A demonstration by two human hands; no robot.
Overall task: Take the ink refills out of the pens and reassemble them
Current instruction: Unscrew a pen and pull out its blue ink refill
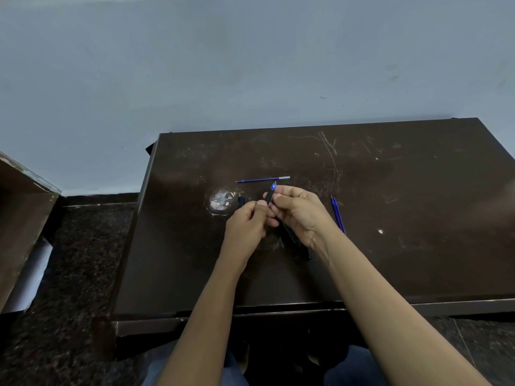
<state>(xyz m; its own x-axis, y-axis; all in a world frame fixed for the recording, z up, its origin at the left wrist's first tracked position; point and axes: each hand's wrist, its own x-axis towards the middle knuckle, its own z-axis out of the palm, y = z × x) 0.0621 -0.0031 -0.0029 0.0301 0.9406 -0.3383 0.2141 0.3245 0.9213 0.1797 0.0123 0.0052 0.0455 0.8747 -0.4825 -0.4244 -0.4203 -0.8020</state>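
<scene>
My right hand (299, 215) grips a dark pen (271, 194) whose blue tip points up and away from me. My left hand (246, 222) pinches the same pen lower down, thumb beside the barrel. A loose blue ink refill (262, 179) with a silver end lies flat on the dark table (390, 218) just beyond my hands. Two more blue refills (337, 213) lie side by side to the right of my right hand. Dark pens (295, 240) lie under my right wrist, partly hidden. A small dark pen part (241, 201) sits left of my fingers.
A worn pale patch (221, 201) marks the table left of my hands. A brown piece of furniture (22, 213) stands at the left, across a gap of dark speckled floor (83, 246). A blue-grey wall (250, 65) rises behind the table.
</scene>
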